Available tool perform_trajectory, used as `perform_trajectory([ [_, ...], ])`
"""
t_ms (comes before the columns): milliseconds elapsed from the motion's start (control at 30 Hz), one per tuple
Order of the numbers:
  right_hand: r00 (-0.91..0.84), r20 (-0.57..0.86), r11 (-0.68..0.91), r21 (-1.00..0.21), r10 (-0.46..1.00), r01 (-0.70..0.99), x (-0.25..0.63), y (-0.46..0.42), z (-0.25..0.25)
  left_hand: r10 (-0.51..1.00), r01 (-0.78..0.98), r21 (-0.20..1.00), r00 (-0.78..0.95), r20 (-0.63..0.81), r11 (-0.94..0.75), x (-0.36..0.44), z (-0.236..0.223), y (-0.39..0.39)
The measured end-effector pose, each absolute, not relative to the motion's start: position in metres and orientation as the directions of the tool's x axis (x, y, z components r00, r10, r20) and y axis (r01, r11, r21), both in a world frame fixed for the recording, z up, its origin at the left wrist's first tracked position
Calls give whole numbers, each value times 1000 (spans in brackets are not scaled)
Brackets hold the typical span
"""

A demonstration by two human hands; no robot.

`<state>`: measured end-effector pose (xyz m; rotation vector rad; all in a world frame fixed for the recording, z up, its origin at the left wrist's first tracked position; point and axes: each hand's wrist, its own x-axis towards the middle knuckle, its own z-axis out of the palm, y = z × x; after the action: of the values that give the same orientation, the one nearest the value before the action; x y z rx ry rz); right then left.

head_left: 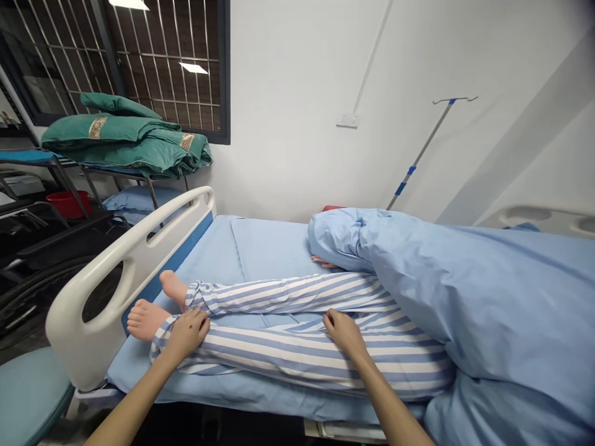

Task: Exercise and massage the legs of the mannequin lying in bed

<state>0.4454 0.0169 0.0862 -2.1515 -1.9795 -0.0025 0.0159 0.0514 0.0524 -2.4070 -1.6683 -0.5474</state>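
Observation:
Blue-and-white striped pajama trousers (pixel 279 347) cover the legs of a figure lying on its back, with smooth bare feet (pixel 147 319) at the footboard end. My left hand (pixel 188 331) is closed over the near trouser leg, just above the ankle. Higher up, around the knee or thigh of that same leg, my right hand (pixel 344 333) has its fingers curled in against the striped cloth. A light blue quilt (pixel 432 279) is folded back over the upper body and hides it. Some fingers of the figure (pixel 324 262) show under the quilt's edge.
The bed has a white footboard (pixel 132 254) and a blue sheet (pixel 264 241). An IV pole (pixel 425 152) leans by the wall. Green folded bedding (pixel 134 139) lies on a rack at left, near a red basin (pixel 69 203), a wheelchair (pixel 51 260) and a round stool (pixel 32 393).

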Motion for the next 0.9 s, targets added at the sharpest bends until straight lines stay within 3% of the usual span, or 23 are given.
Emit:
perform_trajectory([
  [267, 76, 130, -57, -143, 989, 988, 448, 20, 81, 910, 953, -145, 297, 289, -265, -7, 83, 50],
  [500, 81, 106, -67, -130, 991, 989, 445, 19, 85, 854, 855, 7, 519, 39, -519, -15, 104, 42],
  [667, -57, 32, 61, -166, 998, 984, 443, 19, 91, 893, 891, -99, 427, -140, -442, -19, 108, 39],
  [767, -85, 26, 88, -210, 996, 974, 439, 14, 93, 918, 908, -161, 361, -165, -386, -15, 108, 48],
  [900, -144, 67, 156, -252, 987, 955, 429, 3, 94, 949, 944, -121, 295, -113, -308, -7, 107, 55],
])
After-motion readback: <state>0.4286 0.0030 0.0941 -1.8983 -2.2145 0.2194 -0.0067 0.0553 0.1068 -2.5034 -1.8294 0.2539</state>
